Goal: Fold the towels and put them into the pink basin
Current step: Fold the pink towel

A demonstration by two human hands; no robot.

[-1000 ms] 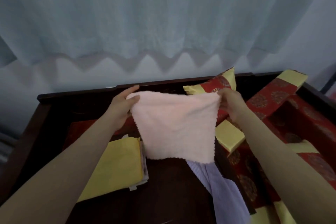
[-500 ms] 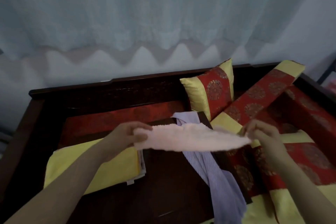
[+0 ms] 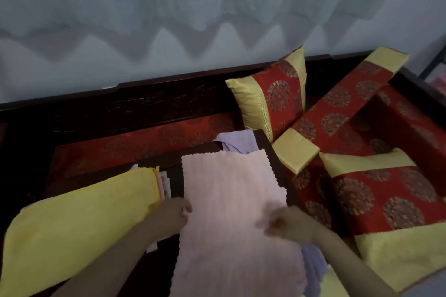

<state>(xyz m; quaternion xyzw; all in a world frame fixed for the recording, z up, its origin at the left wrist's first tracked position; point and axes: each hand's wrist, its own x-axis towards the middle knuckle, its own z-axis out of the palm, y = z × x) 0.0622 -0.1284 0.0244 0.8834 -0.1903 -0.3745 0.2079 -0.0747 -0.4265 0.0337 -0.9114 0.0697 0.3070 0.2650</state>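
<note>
towel (image 3: 231, 219) | pale pink, spread flat | zigzag edges | both hands on it

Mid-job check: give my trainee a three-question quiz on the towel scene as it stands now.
1. True or false: the pink towel lies spread flat on the dark table.
2. Which towel sits to the left of it? A) yellow towel B) green C) black
3. Fill in: a ______ towel pokes out beyond the pink towel's far edge.

Key: 1 true; 2 A; 3 lavender. The left hand and right hand rest at its sides; grip unclear.
</note>
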